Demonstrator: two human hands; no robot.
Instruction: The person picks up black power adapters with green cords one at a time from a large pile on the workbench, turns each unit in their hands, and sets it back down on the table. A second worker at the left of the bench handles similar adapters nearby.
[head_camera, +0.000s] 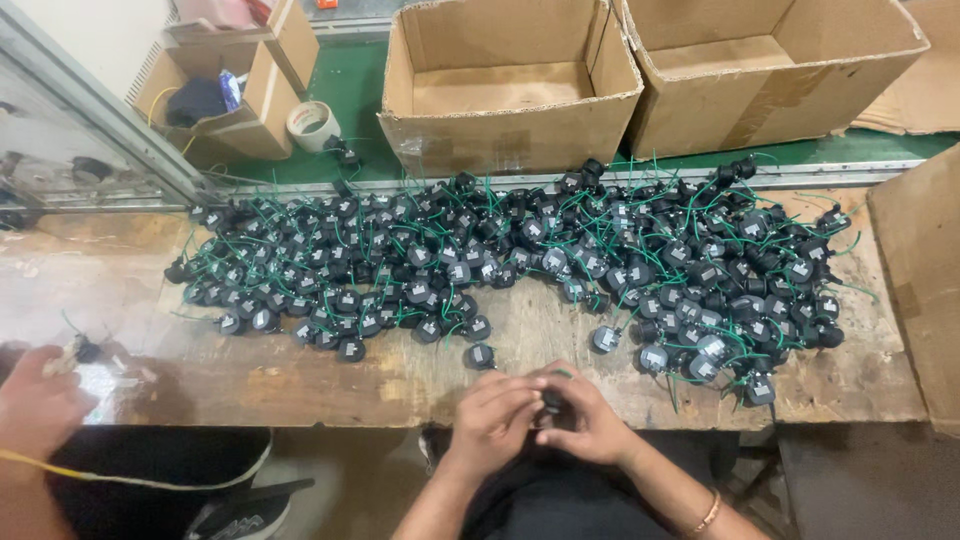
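Far left, a co-worker's hand (35, 400) sits at the bench edge w/ a small dark part (85, 350) just beside its fingers; a yellow cord (130, 478) runs under that arm. Behind it, small cartons (235, 100) and a tape roll (312, 124) on the green floor. On the worn wooden bench (300, 375) a big heap of black round parts w/ green wire leads (520, 260) spreads nearly edge to edge, thicker toward the right. At centre front, the person's left hand (495, 415) and right hand (590, 420) are pressed together over one black part (551, 402), both curled closed around it, fingers pinching; the part is mostly hidden, so what's being done to it can't be told. Behind the heap, two big open cartons (510, 90) look empty inside as far as visible; a third box edge (915, 290) at far right. Judging by that: one piece in hand, pile hardly dented, nothing visibly boxed yet — early on, most of the work left.
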